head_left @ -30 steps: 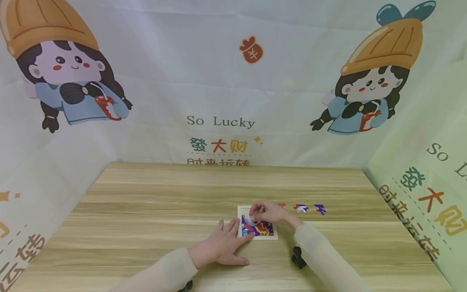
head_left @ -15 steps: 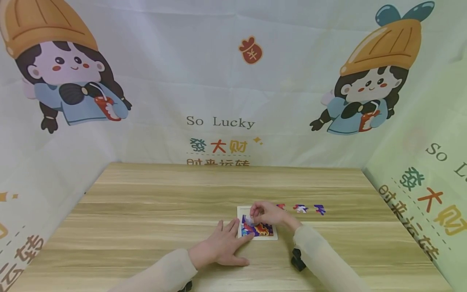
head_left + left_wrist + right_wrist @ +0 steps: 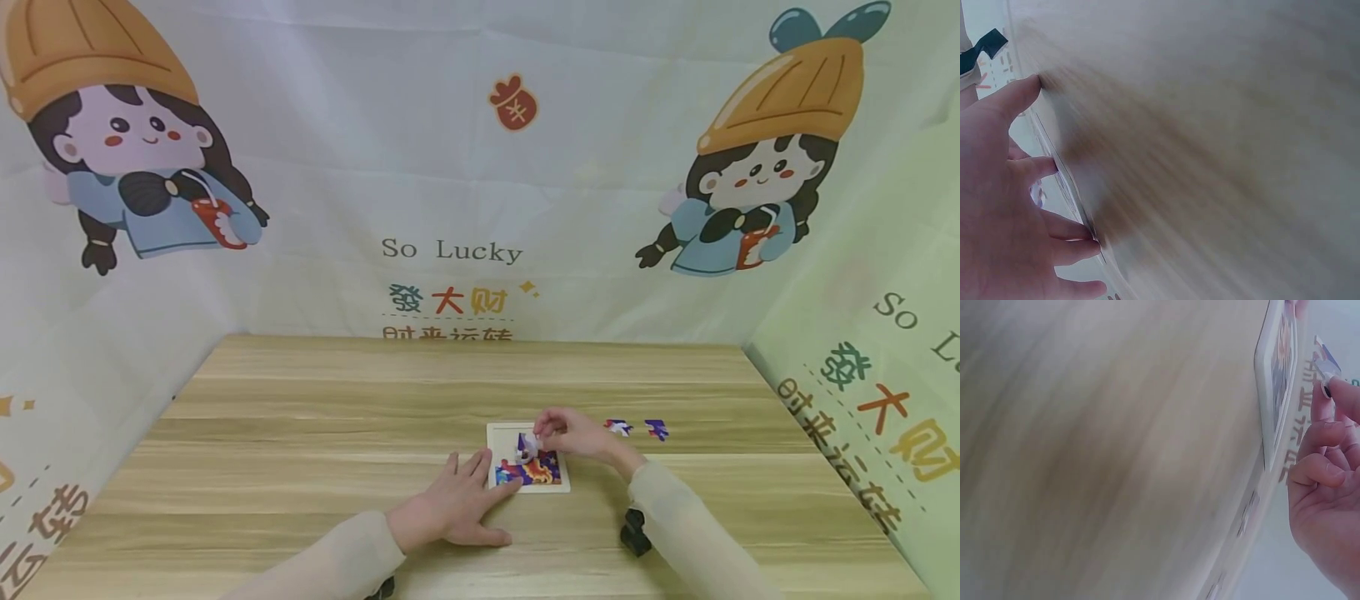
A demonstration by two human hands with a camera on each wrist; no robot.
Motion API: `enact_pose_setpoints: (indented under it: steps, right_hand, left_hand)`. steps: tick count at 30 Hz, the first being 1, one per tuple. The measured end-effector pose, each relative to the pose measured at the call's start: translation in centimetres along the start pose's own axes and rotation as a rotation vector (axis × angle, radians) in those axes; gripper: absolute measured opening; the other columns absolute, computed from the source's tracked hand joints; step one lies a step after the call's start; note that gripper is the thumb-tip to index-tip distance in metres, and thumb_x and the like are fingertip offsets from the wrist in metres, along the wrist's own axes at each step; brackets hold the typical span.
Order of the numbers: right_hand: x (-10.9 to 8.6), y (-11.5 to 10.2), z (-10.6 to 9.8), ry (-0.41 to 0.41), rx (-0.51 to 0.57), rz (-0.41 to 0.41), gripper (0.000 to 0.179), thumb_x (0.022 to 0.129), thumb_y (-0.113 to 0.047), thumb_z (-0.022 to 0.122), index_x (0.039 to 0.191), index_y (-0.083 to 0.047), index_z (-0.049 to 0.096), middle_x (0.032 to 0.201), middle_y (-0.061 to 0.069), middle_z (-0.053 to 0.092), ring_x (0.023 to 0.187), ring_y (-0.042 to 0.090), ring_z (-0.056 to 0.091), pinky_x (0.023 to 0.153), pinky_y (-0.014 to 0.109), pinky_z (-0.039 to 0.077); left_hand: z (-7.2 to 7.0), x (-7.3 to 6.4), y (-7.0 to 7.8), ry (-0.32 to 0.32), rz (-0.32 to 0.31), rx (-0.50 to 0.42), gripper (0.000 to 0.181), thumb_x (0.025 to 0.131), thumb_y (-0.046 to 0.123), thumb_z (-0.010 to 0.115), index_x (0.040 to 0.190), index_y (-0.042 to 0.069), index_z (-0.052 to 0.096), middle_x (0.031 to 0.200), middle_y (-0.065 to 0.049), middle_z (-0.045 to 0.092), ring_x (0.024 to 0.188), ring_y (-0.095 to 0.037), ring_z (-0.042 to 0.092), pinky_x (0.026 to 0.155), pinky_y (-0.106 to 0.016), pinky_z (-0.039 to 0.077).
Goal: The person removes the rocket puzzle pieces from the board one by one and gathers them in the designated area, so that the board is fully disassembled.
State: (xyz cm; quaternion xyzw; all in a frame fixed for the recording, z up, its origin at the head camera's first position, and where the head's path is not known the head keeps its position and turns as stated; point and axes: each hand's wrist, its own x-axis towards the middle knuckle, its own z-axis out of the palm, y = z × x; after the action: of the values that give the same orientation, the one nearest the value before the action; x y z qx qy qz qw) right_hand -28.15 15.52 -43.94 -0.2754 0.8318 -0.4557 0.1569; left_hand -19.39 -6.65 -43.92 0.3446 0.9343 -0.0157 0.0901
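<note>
A white-framed jigsaw puzzle (image 3: 528, 475) lies on the table, its lower part filled with a purple, orange and blue picture and its upper left bare. My left hand (image 3: 461, 504) lies spread beside it, fingertips at the frame's left edge and one finger over the lower rim. Between thumb and index finger, my right hand (image 3: 576, 435) pinches a purple-and-white puzzle piece (image 3: 527, 448) over the upper part of the frame. In the right wrist view the puzzle piece (image 3: 1326, 361) is tilted and raised above the frame (image 3: 1264, 394), with the other fingers curled.
Two loose puzzle pieces, one white and red (image 3: 618, 427) and one purple (image 3: 656, 429), lie to the right of the frame on the wooden table (image 3: 337, 400). Cloth walls with cartoon prints (image 3: 450, 167) stand behind and at both sides.
My right hand has moved to the right with the puzzle piece, baring the frame's upper left. It now covers the spot where a red piece showed. The left hand has stayed put.
</note>
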Motion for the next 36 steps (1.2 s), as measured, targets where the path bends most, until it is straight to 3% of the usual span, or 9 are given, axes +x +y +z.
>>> enact_pose_setpoints:
  steps: [20, 36]
  right_hand:
    - [-4.8, 2.1, -4.3, -0.010, -0.011, 0.070, 0.019, 0.078, -0.001, 0.059, 0.095, 0.006, 0.053, 0.084, 0.006, 0.056, 0.079, 0.019, 0.052, 0.065, 0.028, 0.045]
    - [-5.4, 3.1, -4.5, -0.045, 0.001, 0.106, 0.017, 0.075, 0.004, 0.057, 0.092, 0.006, 0.054, 0.078, 0.009, 0.055, 0.070, 0.016, 0.049, 0.057, 0.023, 0.041]
  left_hand:
    - [-0.3, -0.3, 0.3, 0.002, -0.001, 0.002, 0.071, 0.078, 0.064, 0.044, 0.138, 0.029, 0.030, 0.139, -0.023, 0.022, 0.128, -0.033, 0.018, 0.098, -0.054, 0.015]
    - [-0.4, -0.3, 0.3, -0.010, -0.008, -0.010, 0.071, 0.078, 0.064, 0.044, 0.138, 0.030, 0.029, 0.140, -0.022, 0.021, 0.128, -0.032, 0.017, 0.098, -0.054, 0.014]
